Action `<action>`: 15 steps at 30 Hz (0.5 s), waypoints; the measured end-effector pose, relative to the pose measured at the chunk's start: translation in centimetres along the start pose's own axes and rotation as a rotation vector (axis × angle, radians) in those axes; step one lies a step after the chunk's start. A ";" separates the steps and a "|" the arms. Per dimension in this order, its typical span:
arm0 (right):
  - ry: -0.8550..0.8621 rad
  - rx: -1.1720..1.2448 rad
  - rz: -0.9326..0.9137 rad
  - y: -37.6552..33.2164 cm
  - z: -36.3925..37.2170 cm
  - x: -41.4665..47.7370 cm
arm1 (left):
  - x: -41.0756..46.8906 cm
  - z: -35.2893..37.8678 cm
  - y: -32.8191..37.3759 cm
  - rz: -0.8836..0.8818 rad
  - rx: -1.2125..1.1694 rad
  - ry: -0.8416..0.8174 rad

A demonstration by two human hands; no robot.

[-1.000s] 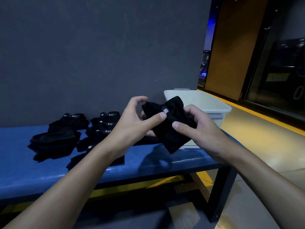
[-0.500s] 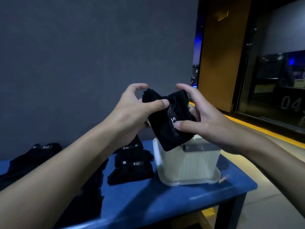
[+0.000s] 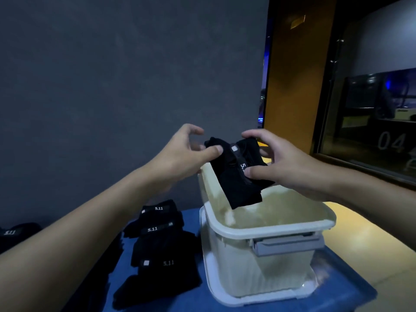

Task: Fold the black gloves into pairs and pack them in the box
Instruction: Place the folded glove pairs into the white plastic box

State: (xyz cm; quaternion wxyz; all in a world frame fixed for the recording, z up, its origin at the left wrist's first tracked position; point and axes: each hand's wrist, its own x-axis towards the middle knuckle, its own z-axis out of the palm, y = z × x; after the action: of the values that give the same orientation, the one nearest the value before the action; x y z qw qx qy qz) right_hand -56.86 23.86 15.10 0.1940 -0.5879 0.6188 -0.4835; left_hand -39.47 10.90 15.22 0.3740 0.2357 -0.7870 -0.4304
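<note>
The folded glove pair (image 3: 236,176) was pinched from both sides. At its upper left corner it was held between the thumb and the partly hidden fingers of the left hand (image 3: 180,154), the index finger arched above it and clear of it. On its right side it was gripped by the right hand (image 3: 281,163), the thumb pressed on the front face and the fingers curled over the top edge.

The bundle, a soft, matte black fabric slab, was held just right of the frame's centre, above the far left part of the box (image 3: 270,228). Its long axis was tilted from upper left to lower right, with the lower end pointed down into the opening. A strap with white lettering ran along that axis.

The box was of pale, smooth plastic, with rounded corners, a thick rim and a grey latch on its near side. It was set on a blue bench (image 3: 180,298). Just beside it, at lower left, loose black gloves (image 3: 157,244) marked "5.11" were piled.
</note>
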 end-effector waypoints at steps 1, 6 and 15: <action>0.000 -0.020 0.045 0.4 -0.1 0.3 | 0.1 -0.3 -1.0 0.040 0.123 -0.008; -0.053 -0.130 0.268 2.1 0.7 2.4 | 0.5 -2.0 -4.8 0.108 0.517 -0.224; -0.198 -0.149 0.544 6.5 4.7 5.5 | -0.2 -2.7 -5.6 0.188 0.690 -0.416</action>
State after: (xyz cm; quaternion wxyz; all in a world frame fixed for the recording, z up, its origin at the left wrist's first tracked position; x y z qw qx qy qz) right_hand -57.85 16.05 9.33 0.3322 -0.4574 0.7656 -0.3072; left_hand -36.89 6.77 11.33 0.1436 0.1824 -0.9620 -0.1439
